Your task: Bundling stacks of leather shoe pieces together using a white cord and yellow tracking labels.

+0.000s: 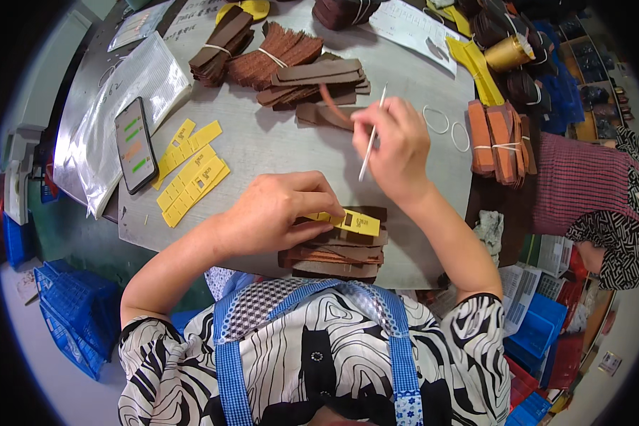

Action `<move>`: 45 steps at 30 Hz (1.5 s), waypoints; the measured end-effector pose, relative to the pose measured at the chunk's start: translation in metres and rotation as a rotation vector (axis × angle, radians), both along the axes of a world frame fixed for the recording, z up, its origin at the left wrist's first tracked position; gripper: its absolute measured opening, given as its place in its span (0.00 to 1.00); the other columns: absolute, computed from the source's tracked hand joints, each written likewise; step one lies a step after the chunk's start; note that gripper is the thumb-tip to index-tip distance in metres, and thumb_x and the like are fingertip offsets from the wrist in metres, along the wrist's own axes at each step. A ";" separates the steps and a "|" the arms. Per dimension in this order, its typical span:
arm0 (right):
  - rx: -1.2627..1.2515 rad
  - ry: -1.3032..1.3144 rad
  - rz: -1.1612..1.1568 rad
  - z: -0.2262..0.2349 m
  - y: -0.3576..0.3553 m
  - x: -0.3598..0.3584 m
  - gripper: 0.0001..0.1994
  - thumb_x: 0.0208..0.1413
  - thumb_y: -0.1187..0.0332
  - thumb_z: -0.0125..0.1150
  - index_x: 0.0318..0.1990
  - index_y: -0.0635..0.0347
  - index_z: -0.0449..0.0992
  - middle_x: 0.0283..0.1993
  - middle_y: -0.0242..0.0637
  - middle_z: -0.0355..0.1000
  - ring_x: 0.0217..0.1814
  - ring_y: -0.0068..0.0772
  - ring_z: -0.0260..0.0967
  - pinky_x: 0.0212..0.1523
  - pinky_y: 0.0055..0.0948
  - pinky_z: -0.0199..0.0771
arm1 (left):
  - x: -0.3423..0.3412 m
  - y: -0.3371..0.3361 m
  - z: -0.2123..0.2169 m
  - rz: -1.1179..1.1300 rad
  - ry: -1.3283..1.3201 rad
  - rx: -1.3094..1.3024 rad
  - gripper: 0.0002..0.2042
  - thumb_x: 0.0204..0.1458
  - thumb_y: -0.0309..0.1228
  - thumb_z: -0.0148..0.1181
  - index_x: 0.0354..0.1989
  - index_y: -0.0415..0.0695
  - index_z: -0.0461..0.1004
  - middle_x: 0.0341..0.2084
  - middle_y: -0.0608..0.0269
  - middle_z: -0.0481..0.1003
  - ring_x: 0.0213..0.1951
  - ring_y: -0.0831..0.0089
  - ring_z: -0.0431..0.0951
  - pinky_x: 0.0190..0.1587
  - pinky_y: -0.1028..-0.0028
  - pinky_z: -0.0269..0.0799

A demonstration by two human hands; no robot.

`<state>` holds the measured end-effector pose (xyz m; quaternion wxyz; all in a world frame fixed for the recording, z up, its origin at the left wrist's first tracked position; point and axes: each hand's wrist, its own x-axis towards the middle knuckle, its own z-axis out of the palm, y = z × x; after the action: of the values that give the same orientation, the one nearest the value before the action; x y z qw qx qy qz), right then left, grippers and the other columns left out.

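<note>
Head view looks down on my two hands over a grey table. My left hand has its fingers pinched on a yellow tag and presses it onto the top of a stack of brown strips that lies near the table's edge at six o'clock. My right hand, at about one o'clock from the left and apart from it, is closed on a thin white stick that slants down toward the stack, and a curled brown strip sits against its fingers (whether it grips that too I cannot tell). Loose yellow tags lie at nine o'clock beside a phone and a clear plastic bag. More bundles of brown strips lie at twelve o'clock, two rubber bands and an orange-brown bundle at three o'clock.
</note>
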<state>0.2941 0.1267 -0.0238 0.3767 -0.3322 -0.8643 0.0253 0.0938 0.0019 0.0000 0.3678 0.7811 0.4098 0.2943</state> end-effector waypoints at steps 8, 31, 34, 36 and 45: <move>-0.848 0.403 0.065 0.007 -0.029 0.054 0.20 0.75 0.51 0.47 0.54 0.57 0.77 0.41 0.31 0.72 0.46 0.24 0.69 0.51 0.26 0.71 | -0.014 0.024 0.004 0.194 -0.078 0.078 0.11 0.49 0.19 0.68 0.42 0.42 0.83 0.40 0.60 0.79 0.44 0.62 0.80 0.48 0.68 0.76; -0.536 0.124 0.141 0.003 -0.020 0.028 0.09 0.68 0.67 0.59 0.39 0.63 0.79 0.32 0.42 0.75 0.32 0.41 0.74 0.34 0.34 0.73 | 0.007 0.059 -0.029 0.215 0.296 0.401 0.09 0.48 0.26 0.70 0.39 0.49 0.84 0.38 0.67 0.78 0.41 0.64 0.78 0.42 0.67 0.78; -0.470 0.087 0.166 0.003 -0.017 0.021 0.08 0.67 0.69 0.60 0.36 0.62 0.77 0.31 0.42 0.74 0.33 0.46 0.73 0.36 0.39 0.73 | 0.007 0.059 -0.031 0.213 0.294 0.404 0.09 0.48 0.27 0.71 0.39 0.49 0.84 0.37 0.67 0.78 0.41 0.63 0.78 0.42 0.66 0.78; -0.413 0.015 0.124 0.006 -0.017 0.022 0.06 0.65 0.70 0.61 0.36 0.62 0.76 0.32 0.41 0.73 0.34 0.48 0.73 0.36 0.40 0.73 | 0.006 0.058 -0.031 0.213 0.289 0.415 0.09 0.48 0.27 0.71 0.39 0.48 0.83 0.38 0.67 0.78 0.41 0.63 0.78 0.42 0.66 0.78; -0.855 0.193 0.192 0.016 -0.019 0.022 0.06 0.68 0.68 0.58 0.44 0.59 0.80 0.37 0.38 0.77 0.35 0.44 0.73 0.39 0.37 0.75 | 0.004 0.055 -0.030 0.202 0.272 0.375 0.08 0.48 0.26 0.70 0.37 0.46 0.82 0.38 0.65 0.78 0.40 0.62 0.78 0.41 0.66 0.78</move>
<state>0.3158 0.1078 -0.0074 0.2805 -0.3726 -0.7640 0.4460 0.0980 0.0565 -0.0303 0.1266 0.8231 0.4699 0.2926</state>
